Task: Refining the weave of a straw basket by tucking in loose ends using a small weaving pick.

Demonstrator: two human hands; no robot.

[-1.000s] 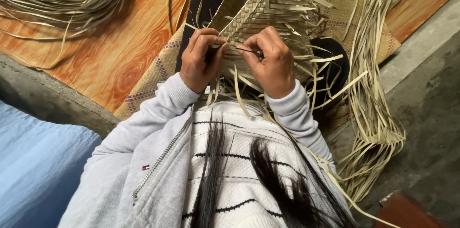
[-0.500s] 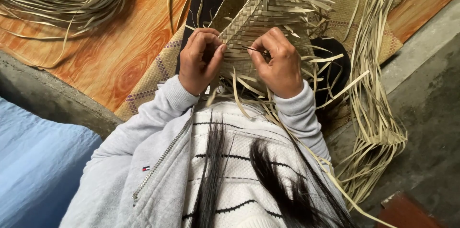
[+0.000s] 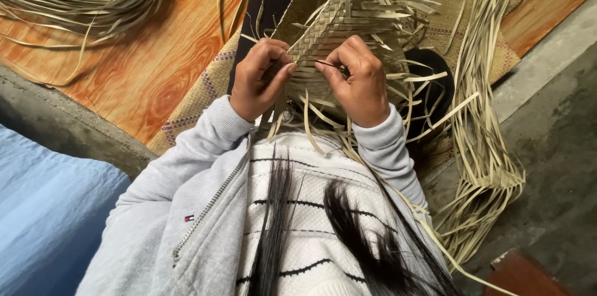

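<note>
Left hand (image 3: 260, 78) and right hand (image 3: 359, 81) pinch strips at the near edge of the pale woven palm-leaf mat (image 3: 336, 16) on the lap; a slipped strip could loosen the weave.

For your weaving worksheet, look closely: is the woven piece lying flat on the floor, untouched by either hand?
No. The left hand and right hand both grip the lower edge of the woven piece, holding it above the lap.

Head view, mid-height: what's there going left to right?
Orange wood-grain floor → left hand → pale woven straw mat piece → right hand → long bundle of loose pale straw strips → grey concrete floor.
</note>
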